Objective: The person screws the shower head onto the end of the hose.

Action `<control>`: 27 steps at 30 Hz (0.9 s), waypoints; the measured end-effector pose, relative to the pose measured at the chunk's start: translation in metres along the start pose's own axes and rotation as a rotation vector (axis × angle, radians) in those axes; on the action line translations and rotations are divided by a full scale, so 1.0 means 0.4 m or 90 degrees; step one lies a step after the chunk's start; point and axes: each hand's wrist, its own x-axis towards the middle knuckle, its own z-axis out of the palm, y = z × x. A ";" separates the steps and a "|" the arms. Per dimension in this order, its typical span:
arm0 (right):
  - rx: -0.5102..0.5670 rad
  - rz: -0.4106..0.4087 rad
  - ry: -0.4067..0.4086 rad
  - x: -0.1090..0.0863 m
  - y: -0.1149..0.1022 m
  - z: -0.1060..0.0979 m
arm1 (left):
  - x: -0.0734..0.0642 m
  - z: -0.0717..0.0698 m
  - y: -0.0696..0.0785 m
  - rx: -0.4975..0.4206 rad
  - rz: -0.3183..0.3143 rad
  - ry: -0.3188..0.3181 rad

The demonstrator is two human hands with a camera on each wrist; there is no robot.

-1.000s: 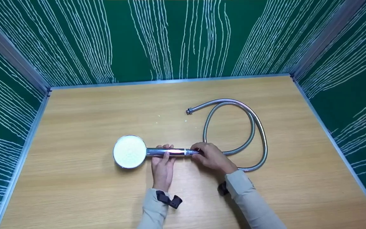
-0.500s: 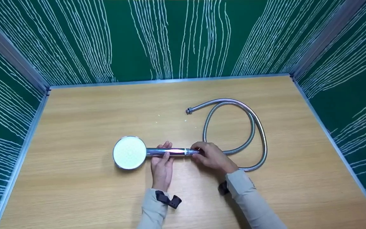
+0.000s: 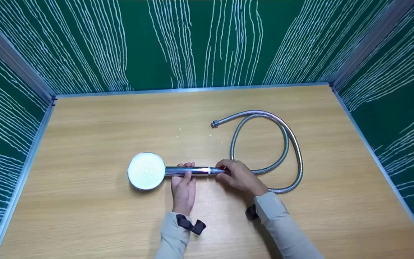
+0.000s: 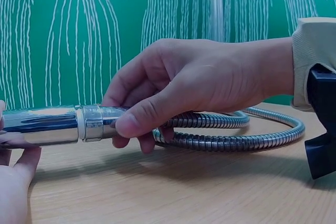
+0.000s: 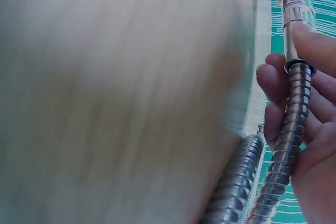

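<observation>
A chrome hand shower with a round white face lies across the front middle of the table, its head to the left. My left hand holds the chrome handle, thumb on the near side and fingertips showing beyond it. At the handle's right end, my right hand pinches the metal end fitting of the ribbed shower hose. In the right wrist view, the right thumb presses on this fitting, which lines up with the handle. Whether any thread shows between them, I cannot tell.
The hose loops to the right over the wooden table, and its free end nut points left. Several tiny white bits lie on the wood behind the handle. Green walls with white streaks enclose the back and sides.
The fingers of my left hand stretched up a little behind the handle and then drew back. My right hand stays at the fitting; the hose keeps its place.
</observation>
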 end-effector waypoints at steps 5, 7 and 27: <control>-0.021 -0.002 -0.012 -0.001 0.001 -0.001 | 0.000 0.001 0.002 0.000 -0.002 0.001; -0.024 0.002 -0.015 -0.001 0.001 0.000 | 0.000 0.000 0.002 -0.001 -0.002 -0.003; 0.000 -0.043 0.030 0.001 -0.001 0.013 | 0.001 0.003 -0.003 0.035 -0.002 0.018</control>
